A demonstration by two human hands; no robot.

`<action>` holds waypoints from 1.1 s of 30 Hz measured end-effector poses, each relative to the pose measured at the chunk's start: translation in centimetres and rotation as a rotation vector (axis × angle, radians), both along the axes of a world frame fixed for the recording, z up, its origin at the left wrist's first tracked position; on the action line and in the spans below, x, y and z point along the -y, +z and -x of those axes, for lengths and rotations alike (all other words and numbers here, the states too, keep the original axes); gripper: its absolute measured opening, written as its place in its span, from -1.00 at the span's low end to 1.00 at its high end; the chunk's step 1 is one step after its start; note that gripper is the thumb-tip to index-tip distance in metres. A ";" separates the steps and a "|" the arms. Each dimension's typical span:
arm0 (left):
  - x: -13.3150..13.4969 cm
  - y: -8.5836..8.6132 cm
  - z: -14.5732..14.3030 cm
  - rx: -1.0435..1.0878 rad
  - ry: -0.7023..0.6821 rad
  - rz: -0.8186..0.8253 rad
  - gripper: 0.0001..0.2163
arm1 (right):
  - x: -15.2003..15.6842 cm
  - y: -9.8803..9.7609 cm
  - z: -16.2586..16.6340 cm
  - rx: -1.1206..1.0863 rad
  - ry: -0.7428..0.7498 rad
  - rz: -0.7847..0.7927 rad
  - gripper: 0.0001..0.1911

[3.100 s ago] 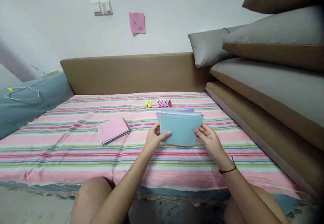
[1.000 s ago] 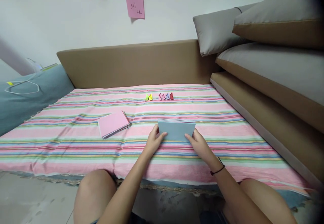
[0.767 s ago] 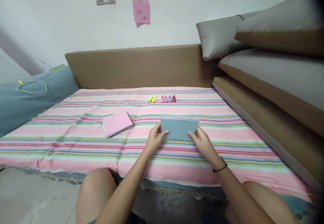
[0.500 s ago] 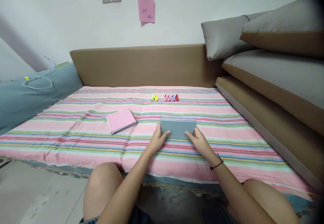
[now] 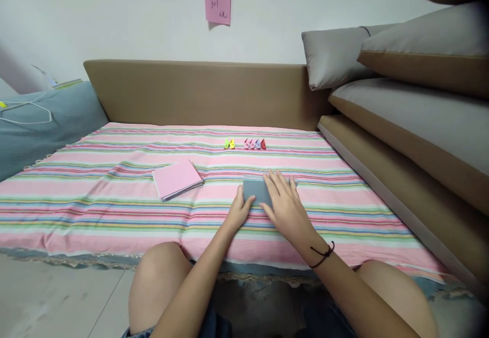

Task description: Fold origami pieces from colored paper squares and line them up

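The right hand (image 5: 284, 203) lay flat, fingers spread, pressing on the blue paper stack (image 5: 255, 191). The left hand (image 5: 239, 210) pinched the stack's left edge, thumb on top. The stack rested on the striped cloth (image 5: 95, 210). A pink paper stack (image 5: 176, 179) lay at ten o'clock; small folded paper pieces (image 5: 246, 144) sat at twelve.

Right hand (image 5: 284, 206) now apparently flat atop paper stack (image 5: 255, 191).

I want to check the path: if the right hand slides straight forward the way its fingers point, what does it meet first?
Likely the small paper shapes, past bare striped cloth; the right hand points slightly left, though depth is unclear.
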State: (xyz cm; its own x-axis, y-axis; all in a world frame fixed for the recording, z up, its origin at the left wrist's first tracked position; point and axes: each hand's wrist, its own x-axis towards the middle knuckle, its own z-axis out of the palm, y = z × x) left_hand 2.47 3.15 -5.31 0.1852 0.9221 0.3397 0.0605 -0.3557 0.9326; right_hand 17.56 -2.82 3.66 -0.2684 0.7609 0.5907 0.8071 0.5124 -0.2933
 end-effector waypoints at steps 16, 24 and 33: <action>-0.2 -0.6 0.2 -0.031 0.001 0.010 -0.71 | -2.9 -7.6 -7.2 -0.556 -0.009 0.353 -0.58; -0.9 3.1 1.6 0.097 0.171 0.056 -0.75 | -4.8 -4.1 -4.3 -0.709 0.020 0.440 -0.71; -1.7 9.5 18.4 0.088 0.551 0.381 -0.73 | -14.2 1.5 12.4 -0.692 0.423 0.933 -0.75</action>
State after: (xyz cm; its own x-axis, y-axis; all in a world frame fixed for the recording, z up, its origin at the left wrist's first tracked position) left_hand -15.93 4.85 4.17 -0.3602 0.9322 -0.0356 0.0568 0.0600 0.9966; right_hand 5.14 11.35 5.13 -0.4428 0.8965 -0.0154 0.1582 0.0613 -0.9855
